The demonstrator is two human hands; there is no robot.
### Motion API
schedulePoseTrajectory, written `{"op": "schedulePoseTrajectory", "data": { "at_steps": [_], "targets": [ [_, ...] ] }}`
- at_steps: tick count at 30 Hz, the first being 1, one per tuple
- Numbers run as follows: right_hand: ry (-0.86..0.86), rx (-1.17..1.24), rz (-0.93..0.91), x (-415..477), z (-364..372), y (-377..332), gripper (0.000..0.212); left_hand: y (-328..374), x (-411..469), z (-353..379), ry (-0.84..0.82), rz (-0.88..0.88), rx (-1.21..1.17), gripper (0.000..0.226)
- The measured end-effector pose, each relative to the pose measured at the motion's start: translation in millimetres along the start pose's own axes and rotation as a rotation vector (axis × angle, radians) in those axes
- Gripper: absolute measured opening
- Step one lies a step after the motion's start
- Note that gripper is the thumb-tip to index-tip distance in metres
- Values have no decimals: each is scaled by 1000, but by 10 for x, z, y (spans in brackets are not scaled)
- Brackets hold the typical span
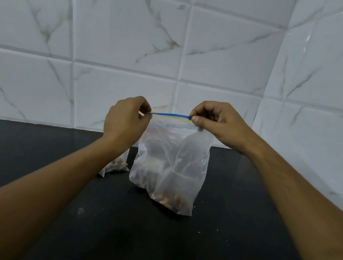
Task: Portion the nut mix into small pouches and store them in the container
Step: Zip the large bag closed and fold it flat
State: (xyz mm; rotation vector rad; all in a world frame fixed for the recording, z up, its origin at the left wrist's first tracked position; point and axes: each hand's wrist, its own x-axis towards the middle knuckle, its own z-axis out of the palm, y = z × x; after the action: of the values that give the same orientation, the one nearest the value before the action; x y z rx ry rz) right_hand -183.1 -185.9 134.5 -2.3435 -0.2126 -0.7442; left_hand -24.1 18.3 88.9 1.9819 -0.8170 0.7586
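your left hand (125, 121) and right hand (217, 121) each pinch one end of the blue zip strip (171, 115), fingers curled. the large bag (169, 167) hangs upright over the tabletop (241, 220), with nut mix (168, 200) at its base and a filled pouch (117, 164) behind it. risk: an uneven pull could tilt the bag and spill nuts.
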Motion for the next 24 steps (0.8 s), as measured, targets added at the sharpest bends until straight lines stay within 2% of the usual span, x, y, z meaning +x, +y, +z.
{"op": "schedulePoseTrajectory", "data": {
  "at_steps": [3, 6, 10, 15, 18, 21, 24],
  "targets": [
    [22, -128, 16, -8, -23, 45, 9, -28, 37, 1, -86, -118, -317, 5],
    [87, -274, 22, 2, -63, 83, 11, -26, 84, -73, -256, -125, -559, 4],
    [146, -394, 13, 18, -118, 145, 10, -34, 152, -229, -499, -50, -543, 20],
    [172, -543, 23, 72, -126, 170, 9, 31, 218, -362, -570, -26, -529, 24],
    [155, -406, 39, 77, -96, 65, 3, 93, 231, -390, -540, 10, -533, 22],
    [80, -242, 15, 73, -13, -82, 12, 208, 215, -394, -528, 77, -513, 19],
    [12, -118, -1, 123, 23, -159, 8, 302, 230, -412, -524, 123, -521, 18]
  ]
}}
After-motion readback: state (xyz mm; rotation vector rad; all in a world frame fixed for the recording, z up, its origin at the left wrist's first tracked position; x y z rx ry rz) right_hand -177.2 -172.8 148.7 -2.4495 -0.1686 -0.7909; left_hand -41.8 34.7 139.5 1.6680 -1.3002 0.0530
